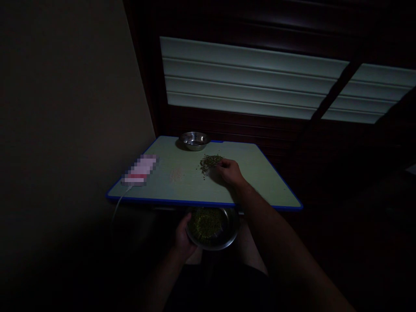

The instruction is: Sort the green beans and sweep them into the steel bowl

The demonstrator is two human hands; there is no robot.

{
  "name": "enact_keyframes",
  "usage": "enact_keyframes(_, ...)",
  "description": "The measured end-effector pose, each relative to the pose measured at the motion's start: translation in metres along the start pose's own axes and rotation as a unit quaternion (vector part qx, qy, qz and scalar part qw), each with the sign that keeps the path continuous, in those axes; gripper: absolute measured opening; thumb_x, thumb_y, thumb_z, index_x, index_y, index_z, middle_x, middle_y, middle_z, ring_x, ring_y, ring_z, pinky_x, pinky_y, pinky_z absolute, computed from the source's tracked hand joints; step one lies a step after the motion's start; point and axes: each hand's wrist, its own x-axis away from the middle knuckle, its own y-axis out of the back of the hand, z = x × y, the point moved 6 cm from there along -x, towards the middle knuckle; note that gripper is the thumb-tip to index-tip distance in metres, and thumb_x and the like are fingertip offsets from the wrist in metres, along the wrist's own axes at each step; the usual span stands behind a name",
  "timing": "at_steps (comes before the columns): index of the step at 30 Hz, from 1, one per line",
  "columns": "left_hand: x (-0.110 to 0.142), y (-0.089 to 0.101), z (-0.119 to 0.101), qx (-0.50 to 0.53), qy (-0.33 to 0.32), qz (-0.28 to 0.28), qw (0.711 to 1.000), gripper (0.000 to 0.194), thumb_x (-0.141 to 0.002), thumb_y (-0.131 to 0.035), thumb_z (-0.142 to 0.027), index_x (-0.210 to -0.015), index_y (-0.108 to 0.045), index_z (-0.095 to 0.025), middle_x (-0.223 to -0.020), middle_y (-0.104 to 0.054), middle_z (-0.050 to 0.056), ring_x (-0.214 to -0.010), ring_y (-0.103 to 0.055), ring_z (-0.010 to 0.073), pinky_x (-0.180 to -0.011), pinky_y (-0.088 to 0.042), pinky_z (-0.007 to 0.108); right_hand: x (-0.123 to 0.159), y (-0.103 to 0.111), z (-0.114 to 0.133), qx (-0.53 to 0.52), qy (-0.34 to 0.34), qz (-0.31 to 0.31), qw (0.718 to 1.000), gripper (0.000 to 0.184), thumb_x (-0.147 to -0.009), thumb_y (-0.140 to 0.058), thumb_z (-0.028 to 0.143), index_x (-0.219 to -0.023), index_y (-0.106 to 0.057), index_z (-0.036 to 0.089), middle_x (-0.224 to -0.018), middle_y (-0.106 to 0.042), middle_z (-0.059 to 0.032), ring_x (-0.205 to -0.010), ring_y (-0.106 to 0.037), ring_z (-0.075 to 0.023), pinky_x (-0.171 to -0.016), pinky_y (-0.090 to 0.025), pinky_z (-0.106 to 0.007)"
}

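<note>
Below the table's front edge, my left hand grips the left rim of a metal bowl. Many small green beans lie inside it, mostly toward its left. My right hand is at a loose pile of green beans on the pale green tabletop. Its fingers are bent and drawn together at the pile's right side; whatever they may hold is too small and dark to make out. A patch of small pale grains lies left of the pile.
A second metal bowl stands at the table's back edge. A blurred-out pinkish device lies at the left with a white cable hanging over the front edge. A wall rises on the left, and dark slatted panels stand behind.
</note>
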Motion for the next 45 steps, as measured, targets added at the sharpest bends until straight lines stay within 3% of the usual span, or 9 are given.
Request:
enact_keyframes(12, -0.0002, -0.0011, 0.0004, 0.005, 0.006, 0.019, 1.000, 0.023, -0.081, -0.056, -0.025, -0.088, -0.073, -0.012, -0.083, -0.077, 0.010, -0.093, -0.070, 0.0277, -0.096, -0.048, 0.045, -0.0015, 0.0045, -0.0051, 0.033, -0.009, -0.035, 0.999, 0.013, -0.064, -0.052, 0.027, -0.061, -0.060, 0.018, -0.058, -0.057, 0.0021, -0.061, -0.049, -0.0134, -0.062, -0.037, -0.026)
enact_keyframes(33, -0.0013, -0.0008, 0.0013, 0.008, 0.005, 0.031, 0.999, 0.022, -0.081, -0.056, -0.024, -0.090, -0.073, -0.013, -0.086, -0.077, 0.010, -0.092, -0.070, 0.0270, -0.095, -0.048, 0.044, -0.0022, 0.0003, -0.0052, 0.021, 0.011, -0.012, 1.000, 0.011, -0.067, -0.054, 0.026, -0.062, -0.061, 0.018, -0.058, -0.058, 0.0009, -0.061, -0.051, -0.0139, -0.062, -0.039, -0.027)
enact_keyframes(45, 0.0035, -0.0040, -0.0016, -0.013, -0.004, 0.000, 1.000, 0.022, -0.081, -0.055, -0.023, -0.088, -0.073, -0.012, -0.083, -0.077, 0.010, -0.087, -0.071, 0.0265, -0.095, -0.048, 0.045, -0.0022, 0.0007, -0.0060, 0.019, -0.002, -0.011, 1.000, 0.011, -0.065, -0.053, 0.026, -0.060, -0.060, 0.018, -0.057, -0.055, 0.0021, -0.060, -0.049, -0.0133, -0.060, -0.036, -0.026)
